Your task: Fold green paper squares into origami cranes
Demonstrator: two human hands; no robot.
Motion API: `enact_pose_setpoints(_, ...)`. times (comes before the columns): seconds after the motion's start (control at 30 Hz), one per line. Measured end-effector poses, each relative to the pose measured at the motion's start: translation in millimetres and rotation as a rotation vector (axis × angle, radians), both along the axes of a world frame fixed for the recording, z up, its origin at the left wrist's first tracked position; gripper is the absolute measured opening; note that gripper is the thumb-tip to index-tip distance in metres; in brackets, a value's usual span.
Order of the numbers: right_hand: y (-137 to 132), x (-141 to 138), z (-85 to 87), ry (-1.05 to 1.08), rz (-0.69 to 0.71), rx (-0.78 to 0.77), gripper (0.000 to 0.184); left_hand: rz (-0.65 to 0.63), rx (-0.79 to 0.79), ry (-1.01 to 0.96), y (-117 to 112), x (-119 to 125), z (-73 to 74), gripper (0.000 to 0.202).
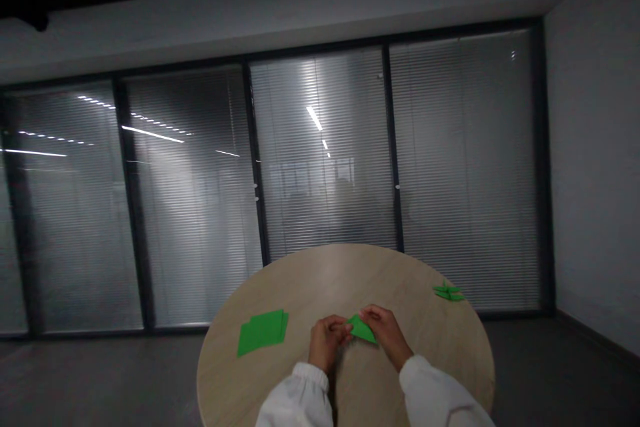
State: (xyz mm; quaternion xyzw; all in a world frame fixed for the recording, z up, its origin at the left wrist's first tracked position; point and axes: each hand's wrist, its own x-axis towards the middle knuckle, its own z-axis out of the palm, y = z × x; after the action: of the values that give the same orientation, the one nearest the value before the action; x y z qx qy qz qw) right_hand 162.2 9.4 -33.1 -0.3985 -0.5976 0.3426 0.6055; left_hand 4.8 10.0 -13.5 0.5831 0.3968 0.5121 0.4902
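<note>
Between my hands is a small piece of folded green paper (pixel 362 329), roughly triangular, held just over the table. My left hand (pixel 329 340) pinches its left corner with thumb and fingers. At the upper right edge my right hand (pixel 384 329) grips the same paper, its fingers bent over the top. To the left lies a stack of flat green paper sheets (pixel 261 332), slightly fanned out. A folded green paper shape with pointed arms (pixel 449 291) rests near the table's right edge.
The round wooden table (pixel 345 267) has a curved edge on all visible sides. Behind it stands a glass partition with blinds (pixel 325 147) in dark frames. A plain wall (pixel 595 167) rises on the right, above a grey floor (pixel 120 380).
</note>
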Motion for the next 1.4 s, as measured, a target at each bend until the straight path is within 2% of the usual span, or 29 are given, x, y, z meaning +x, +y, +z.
enact_pose_setpoints(0.2, -2.1, 1.1, 0.6, -0.125, -0.075, 0.028, 0.042, -0.082, 0.059, 0.179, -6.1, 0.9, 4.4, 0.038)
enact_pose_setpoints(0.3, -3.3, -1.6, 0.0, -0.165, -0.068, 0.004, 0.041, -0.110, 0.032, 0.195, -9.5, 1.7, 7.1, 0.038)
enact_pose_setpoints(0.53, 0.6, -3.4, -3.3, -0.111, -0.029, -0.016, 0.040, 0.023, 0.040, 0.046, -7.9, 0.5, 8.9, 0.035)
enact_pose_setpoints(0.77, 4.3, -0.7, -8.1, -0.185, -0.067, -0.048, 0.038, -0.006, 0.002, 0.047, -3.8, -0.7, 4.3, 0.046)
enact_pose_setpoints(0.97, 0.1, -3.7, -3.9, -0.223, 0.006, -0.061, 0.037, 0.115, 0.181, 0.171, -0.9, -7.4, 4.9, 0.043)
enact_pose_setpoints(1.03, -2.6, -4.7, -1.3, -0.212, 0.015, -0.053, 0.035, 0.147, 0.193, 0.161, -0.4, -10.2, 5.9, 0.044)
enact_pose_setpoints(1.2, -3.6, -4.4, -1.2, -0.179, 0.021, -0.056, 0.029, 0.143, 0.163, 0.089, -0.5, -12.7, 8.2, 0.045)
enact_pose_setpoints(1.4, -2.8, -1.9, -0.6, -0.171, 0.010, -0.048, 0.034, 0.118, 0.105, 0.004, -1.4, -11.1, 9.3, 0.047)
